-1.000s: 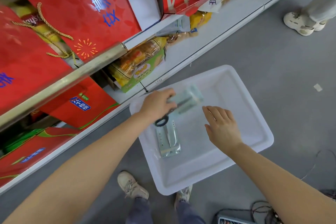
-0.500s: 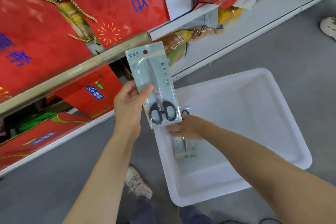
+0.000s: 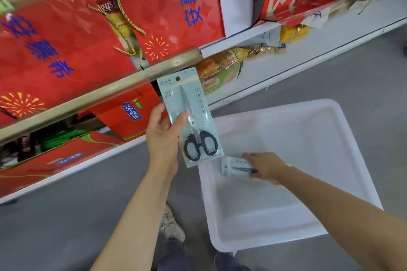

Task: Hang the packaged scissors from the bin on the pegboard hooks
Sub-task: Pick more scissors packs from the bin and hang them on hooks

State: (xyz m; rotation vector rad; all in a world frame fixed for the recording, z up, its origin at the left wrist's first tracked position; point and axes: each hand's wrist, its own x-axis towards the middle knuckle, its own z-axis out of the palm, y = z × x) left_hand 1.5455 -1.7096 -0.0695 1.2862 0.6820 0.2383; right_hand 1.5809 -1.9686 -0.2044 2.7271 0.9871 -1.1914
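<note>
Pinching one scissors pack [image 3: 189,121] upright, left hand [image 3: 163,134]; right hand [image 3: 265,167] grips another pack [image 3: 234,166] inside the bin [image 3: 330,230].

Floor [image 3: 330,86]: gray, fills the lower part of the frame.
Bin [image 3: 343,200]: white, sits on the floor at lower right.
Shelves [image 3: 286,66]: white, upper part, holding red boxes [image 3: 55,46] and snack bags [image 3: 220,66].
</note>
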